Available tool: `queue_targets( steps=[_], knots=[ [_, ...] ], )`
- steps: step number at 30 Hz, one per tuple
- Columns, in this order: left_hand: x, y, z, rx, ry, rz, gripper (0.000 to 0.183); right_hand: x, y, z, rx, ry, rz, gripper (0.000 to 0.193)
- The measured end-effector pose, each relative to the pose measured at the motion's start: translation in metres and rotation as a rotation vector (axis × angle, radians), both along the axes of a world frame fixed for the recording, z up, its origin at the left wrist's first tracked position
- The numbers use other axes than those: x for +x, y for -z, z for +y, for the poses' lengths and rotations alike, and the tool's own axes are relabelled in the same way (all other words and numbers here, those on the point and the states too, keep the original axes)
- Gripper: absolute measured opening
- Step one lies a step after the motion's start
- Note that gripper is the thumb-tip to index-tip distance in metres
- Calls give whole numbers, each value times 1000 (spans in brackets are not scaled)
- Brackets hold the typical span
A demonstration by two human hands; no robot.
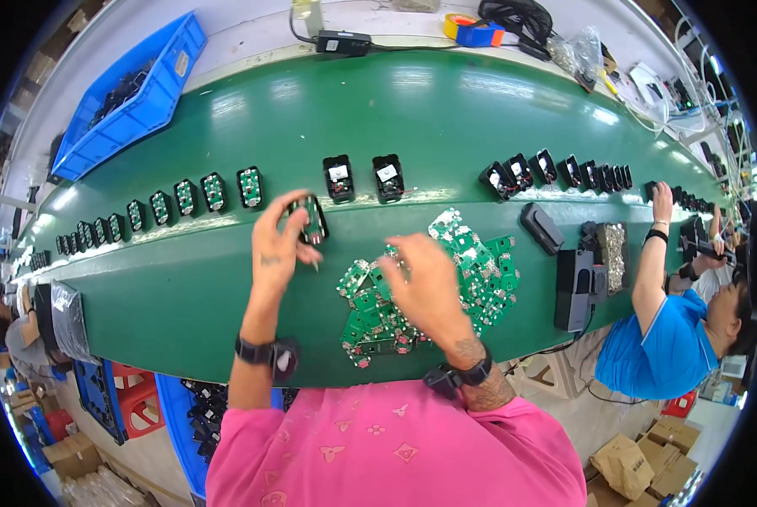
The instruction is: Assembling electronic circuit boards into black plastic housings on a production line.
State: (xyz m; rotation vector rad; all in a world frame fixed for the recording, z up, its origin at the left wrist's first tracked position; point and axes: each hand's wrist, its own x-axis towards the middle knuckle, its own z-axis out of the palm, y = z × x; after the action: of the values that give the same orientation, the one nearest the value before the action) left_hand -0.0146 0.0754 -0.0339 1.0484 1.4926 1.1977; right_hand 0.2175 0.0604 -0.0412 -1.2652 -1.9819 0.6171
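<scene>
My left hand (278, 245) grips a black plastic housing (315, 221) with a green circuit board inside, tilted above the table. Over a loose pile of green circuit boards (488, 275), my right hand (429, 283) has its thumb and fingers curled around what looks like one green circuit board (396, 253), mostly covered by the fingers. Beyond my hands stand two open black housings, one (338, 179) beside the other (388, 178), each with a white patch inside. To the left runs a row of housings with green boards in them (250, 187).
More open housings (519, 171) line the table at right. A black case (542, 228) and a dark box (573, 290) lie right of the pile. A blue crate (133, 97) stands far left, tape (473, 30) at the back. A co-worker in blue (661, 351) reaches over the right end.
</scene>
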Motion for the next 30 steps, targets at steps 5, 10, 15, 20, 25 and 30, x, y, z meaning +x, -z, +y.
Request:
queue_targets(
  steps=[5,10,15,20,25,30],
  knots=[
    [-23,26,56,8,-25,144,35,16,-2,1,-130,53,-281,24],
    [-22,43,72,-35,-17,314,40,12,13,-1,-85,22,-281,21],
    [-36,63,70,560,-145,1180,59,10,23,4,-103,12,-93,15],
    [14,-1,54,41,305,1145,84,30,30,15,-170,125,81,11],
    [10,12,61,50,320,1203,81,40,22,18,-462,115,542,9],
    [35,-2,26,109,197,360,71,41,5,12,-763,95,1017,16]
  ],
)
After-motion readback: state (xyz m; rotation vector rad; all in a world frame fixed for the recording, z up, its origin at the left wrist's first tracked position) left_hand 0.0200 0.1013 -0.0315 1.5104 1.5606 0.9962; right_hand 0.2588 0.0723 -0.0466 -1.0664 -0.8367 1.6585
